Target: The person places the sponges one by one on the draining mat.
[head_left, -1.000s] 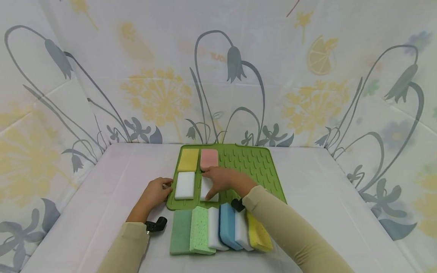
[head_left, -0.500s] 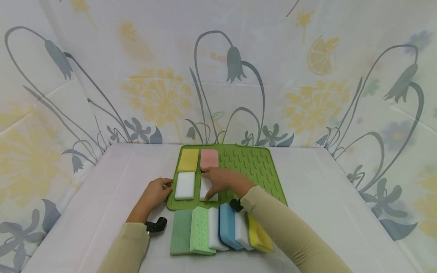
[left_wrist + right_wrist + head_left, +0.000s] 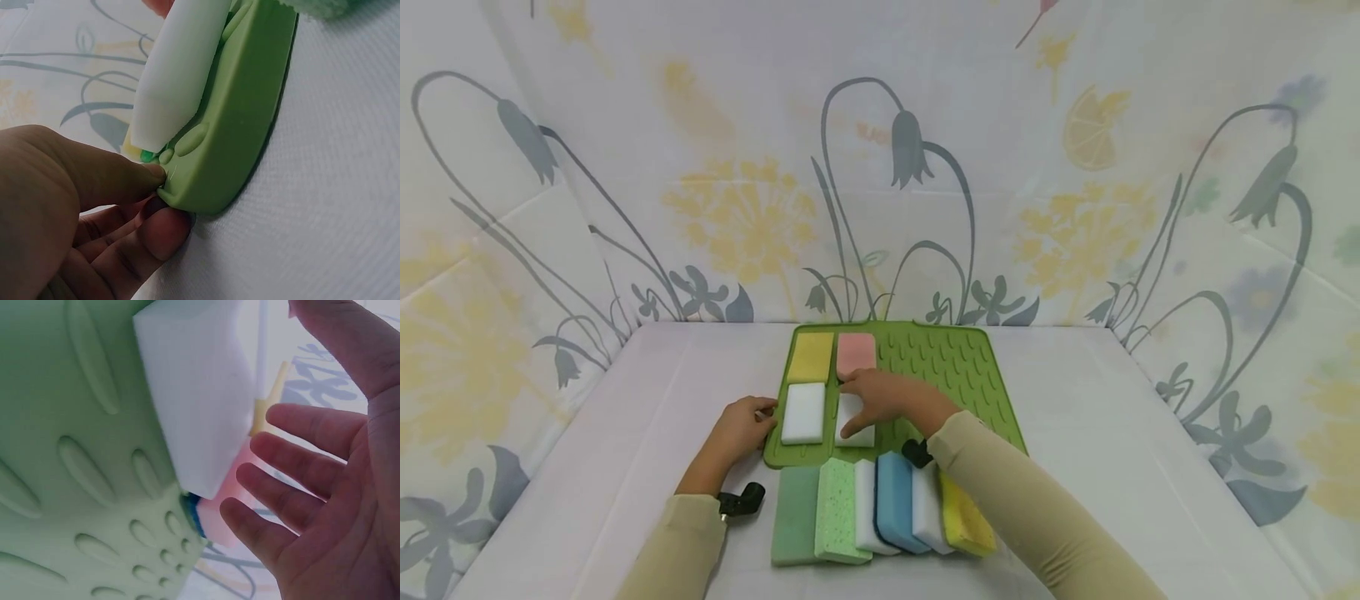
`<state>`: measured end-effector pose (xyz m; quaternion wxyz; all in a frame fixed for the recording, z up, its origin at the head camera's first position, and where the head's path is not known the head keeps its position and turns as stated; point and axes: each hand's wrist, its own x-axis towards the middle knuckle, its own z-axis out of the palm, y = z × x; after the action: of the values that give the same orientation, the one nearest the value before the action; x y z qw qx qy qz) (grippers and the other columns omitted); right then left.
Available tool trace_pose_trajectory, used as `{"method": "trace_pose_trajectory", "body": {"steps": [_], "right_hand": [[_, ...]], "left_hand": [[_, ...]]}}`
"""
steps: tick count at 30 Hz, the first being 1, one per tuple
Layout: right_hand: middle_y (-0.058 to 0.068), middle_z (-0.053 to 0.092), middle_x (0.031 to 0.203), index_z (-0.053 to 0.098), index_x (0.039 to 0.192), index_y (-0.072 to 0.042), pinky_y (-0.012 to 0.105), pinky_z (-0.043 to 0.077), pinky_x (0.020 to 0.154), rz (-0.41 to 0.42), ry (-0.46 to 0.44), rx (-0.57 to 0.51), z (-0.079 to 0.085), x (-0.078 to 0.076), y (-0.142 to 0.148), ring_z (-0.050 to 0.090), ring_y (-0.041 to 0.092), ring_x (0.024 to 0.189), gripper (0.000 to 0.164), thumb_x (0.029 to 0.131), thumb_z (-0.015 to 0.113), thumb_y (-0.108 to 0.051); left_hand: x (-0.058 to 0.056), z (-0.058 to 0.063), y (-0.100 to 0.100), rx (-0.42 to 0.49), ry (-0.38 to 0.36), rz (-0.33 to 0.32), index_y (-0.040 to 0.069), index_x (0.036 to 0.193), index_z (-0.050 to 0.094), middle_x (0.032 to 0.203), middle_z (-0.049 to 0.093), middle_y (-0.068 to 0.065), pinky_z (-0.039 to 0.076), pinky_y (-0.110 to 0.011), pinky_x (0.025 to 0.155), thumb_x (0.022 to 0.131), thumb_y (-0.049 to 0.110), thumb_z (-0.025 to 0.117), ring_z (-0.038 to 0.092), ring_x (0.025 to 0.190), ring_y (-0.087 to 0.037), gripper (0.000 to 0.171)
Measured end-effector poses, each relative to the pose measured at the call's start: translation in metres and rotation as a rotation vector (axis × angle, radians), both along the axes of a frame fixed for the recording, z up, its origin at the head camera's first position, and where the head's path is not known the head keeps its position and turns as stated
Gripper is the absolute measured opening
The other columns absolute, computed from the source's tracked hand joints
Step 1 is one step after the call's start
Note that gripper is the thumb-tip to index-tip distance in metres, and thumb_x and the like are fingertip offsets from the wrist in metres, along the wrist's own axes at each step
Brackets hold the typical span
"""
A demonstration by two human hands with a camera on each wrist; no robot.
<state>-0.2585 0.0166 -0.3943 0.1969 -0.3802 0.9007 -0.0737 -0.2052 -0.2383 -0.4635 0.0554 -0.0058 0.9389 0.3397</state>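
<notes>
On my feed the left hand (image 3: 741, 429) is pinching the corner of the green mat (image 3: 231, 150), thumb on top, finger underneath. The mat looks smooth and rubbery, with a thick rounded rim and raised teardrop nubs. The right hand (image 3: 887, 396) is spread wide above the white block (image 3: 194, 394), fingers pretty straight; I can't tell if any tip touches it. That block's a matte foam brick with crisp edges, lying flat on the mat just in front of the round-cornered pink sponge (image 3: 855, 352), which has a dark scrubby strip underneath. To the left are a second white block (image 3: 803, 414) and a flat yellow pad (image 3: 811, 357). Nearer me, a leaning row of sponges (image 3: 842, 512), some speckled and porous, sits on finely woven white cloth (image 3: 1090, 433).
</notes>
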Motion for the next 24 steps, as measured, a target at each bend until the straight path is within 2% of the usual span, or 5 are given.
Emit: {"method": "trace_pose_trajectory", "body": {"steps": [5, 13, 19, 24], "right_hand": [[0.008, 0.040, 0.152, 0.046, 0.145, -0.011, 0.041, 0.035, 0.114, 0.029, 0.026, -0.009, 0.008, 0.000, 0.000, 0.039, 0.024, 0.140, 0.074, 0.087, 0.064, -0.054], [0.007, 0.042, 0.151, 0.048, 0.144, -0.012, 0.042, 0.036, 0.112, 0.041, 0.028, -0.076, 0.022, 0.006, 0.010, 0.041, 0.023, 0.138, 0.069, 0.090, 0.062, -0.052], [0.006, 0.039, 0.153, 0.039, 0.149, -0.018, 0.042, 0.036, 0.113, 0.017, 0.021, -0.088, 0.027, 0.013, 0.023, 0.039, 0.022, 0.139, 0.073, 0.090, 0.060, -0.054], [0.005, 0.041, 0.151, 0.045, 0.146, -0.017, 0.044, 0.036, 0.112, -0.012, 0.028, -0.114, 0.030, 0.020, 0.035, 0.040, 0.024, 0.139, 0.070, 0.089, 0.060, -0.054]], "left_hand": [[0.001, 0.001, -0.001, -0.004, 0.010, -0.002, -0.004, 0.131, 0.057, 0.122, 0.062, -0.020, 0.055, -0.027, 0.062, 0.093, 0.012, 0.057, 0.064, 0.093, -0.022, 0.041], [0.000, 0.002, -0.001, -0.007, 0.000, -0.007, -0.004, 0.130, 0.057, 0.120, 0.063, -0.020, 0.055, -0.027, 0.063, 0.092, 0.011, 0.056, 0.063, 0.095, -0.024, 0.041], [0.001, 0.001, -0.001, -0.026, 0.017, -0.021, -0.005, 0.129, 0.058, 0.119, 0.064, -0.019, 0.055, -0.028, 0.064, 0.092, 0.011, 0.057, 0.064, 0.099, -0.027, 0.041], [0.002, 0.001, 0.000, -0.017, 0.024, -0.027, -0.005, 0.130, 0.057, 0.118, 0.064, -0.020, 0.055, -0.027, 0.063, 0.092, 0.012, 0.057, 0.064, 0.100, -0.028, 0.041]]}}
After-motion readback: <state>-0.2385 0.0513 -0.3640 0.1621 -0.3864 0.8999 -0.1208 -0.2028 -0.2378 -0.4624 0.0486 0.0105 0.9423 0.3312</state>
